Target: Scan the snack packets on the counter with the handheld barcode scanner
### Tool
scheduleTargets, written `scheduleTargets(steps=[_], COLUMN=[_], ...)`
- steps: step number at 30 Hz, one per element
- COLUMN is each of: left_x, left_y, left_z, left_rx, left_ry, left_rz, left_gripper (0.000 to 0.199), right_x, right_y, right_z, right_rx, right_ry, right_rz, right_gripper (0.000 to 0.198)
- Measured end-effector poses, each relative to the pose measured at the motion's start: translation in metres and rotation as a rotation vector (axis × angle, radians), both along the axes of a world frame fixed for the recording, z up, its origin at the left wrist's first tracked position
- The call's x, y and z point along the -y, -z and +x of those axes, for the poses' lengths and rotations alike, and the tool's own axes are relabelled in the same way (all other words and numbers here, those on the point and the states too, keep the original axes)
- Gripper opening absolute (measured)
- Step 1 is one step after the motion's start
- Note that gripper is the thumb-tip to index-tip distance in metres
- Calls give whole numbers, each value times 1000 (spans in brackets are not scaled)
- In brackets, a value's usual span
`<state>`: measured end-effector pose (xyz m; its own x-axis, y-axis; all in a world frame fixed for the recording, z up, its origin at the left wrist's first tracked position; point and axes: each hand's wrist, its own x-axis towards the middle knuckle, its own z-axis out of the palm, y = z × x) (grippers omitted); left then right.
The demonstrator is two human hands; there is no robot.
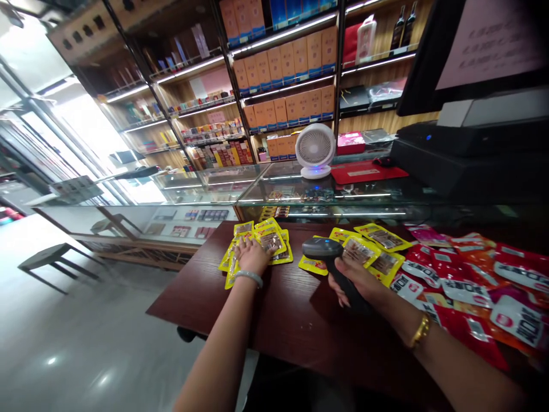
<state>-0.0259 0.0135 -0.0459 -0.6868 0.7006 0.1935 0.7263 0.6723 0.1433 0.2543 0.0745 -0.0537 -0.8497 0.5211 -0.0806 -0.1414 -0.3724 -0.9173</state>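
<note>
My left hand (252, 257), fingers stretched out, rests on a loose pile of yellow snack packets (278, 247) at the left of the dark red table (201, 286). Wrapped in my right hand (358, 280) is the grip of a black barcode scanner (322, 248), its head pointing left. A second group of yellow packets (384, 237) lies just behind the scanner and partly under it. These packets have clear windows with brownish food inside. To the right of my right arm spreads a heap of red, orange and pink snack bags (465, 286).
Behind the table runs a glass display counter (274, 197) bearing a white fan (315, 150) and a red mat (369, 171). A black register with a monitor (480, 51) stands at the right. Stocked shelves line the wall; a stool (55, 257) stands at left.
</note>
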Motion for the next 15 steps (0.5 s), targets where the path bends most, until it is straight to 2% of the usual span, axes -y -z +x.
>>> scheduleTargets(steps=[3,7,10,15], left_x=[-6,-12,-17,-27], left_y=[2,-4,-3,7], left_z=[0,10,20,46], left_rx=[-25,-6,225,833], left_ry=[45,152,192,277], left_rz=[-20,134,293,563], left_gripper=[61,40,30,23], right_x=[0,-1,-1,-1], right_y=[0,-2,-2,-3], right_z=[-1,-1,-1,0], right_rx=[-1,16,16,18], right_ry=[-7,1,14,13], right_rz=[17,32,43,57], right_gripper=[60,59,57,58])
